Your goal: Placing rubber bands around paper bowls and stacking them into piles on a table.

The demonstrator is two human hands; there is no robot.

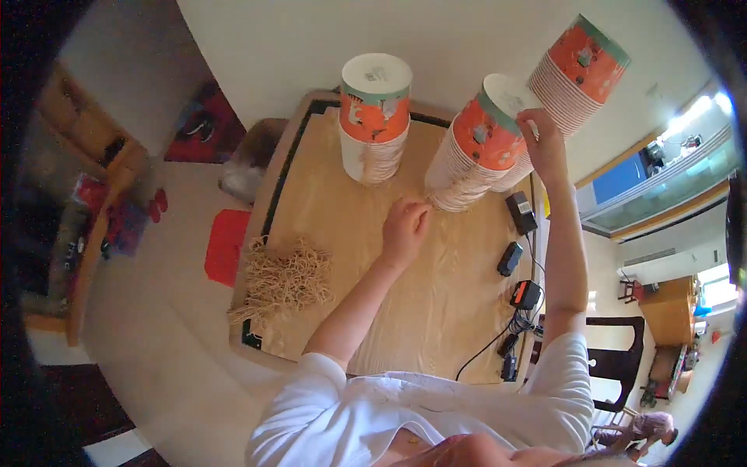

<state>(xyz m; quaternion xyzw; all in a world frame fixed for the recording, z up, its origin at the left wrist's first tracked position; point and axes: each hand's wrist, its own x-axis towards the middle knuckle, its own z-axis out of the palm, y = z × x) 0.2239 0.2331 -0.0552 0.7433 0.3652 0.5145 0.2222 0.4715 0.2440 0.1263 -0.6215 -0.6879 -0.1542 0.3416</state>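
A tilted stack of paper tubs [486,140], upside down and nested, stands at the far right of the tabletop. Its top tub is orange and green, and tan loops like rubber bands [459,187] hang around the white rims below. My right hand [545,144] has its fingers bent against the top tub's base edge. Close to the rims at the stack's near side is my left hand [406,231], its fingers curled closed; whatever it pinches is too small to make out. A tangled pile of tan loops [288,276] lies at the table's left.
Another banded stack of tubs [375,117] stands at the far middle; a third stack [580,74] leans behind on the right. Black adapters [525,294] with cables line the right edge of the wooden table [420,311]. A red stool [226,247] and a dark chair [622,362] flank it.
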